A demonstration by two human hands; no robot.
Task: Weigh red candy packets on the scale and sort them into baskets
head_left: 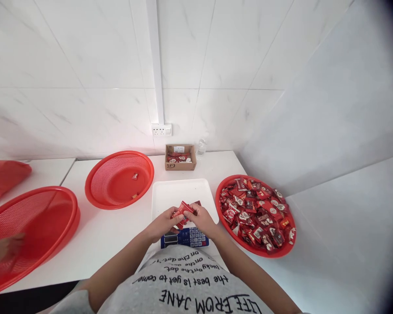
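Note:
My left hand (163, 223) and my right hand (201, 219) meet over the front part of a white scale tray (170, 192). Between them they hold several small red packets (182, 210), with the fingers of both hands closed on them. A dark red packet edge shows behind my right fingers. Just below my hands is the scale's blue keypad (193, 237). To the right, a red basket (220, 213) is heaped with red wrapped packets (249, 205).
A cardboard box (180, 166) with packets stands near the wall, beside a clear container (201, 147). One red basket (108, 179) holds two small packets. Another person's blurred hand (6, 248) is over the far-left basket (65, 205). A red bag (6, 176) lies behind.

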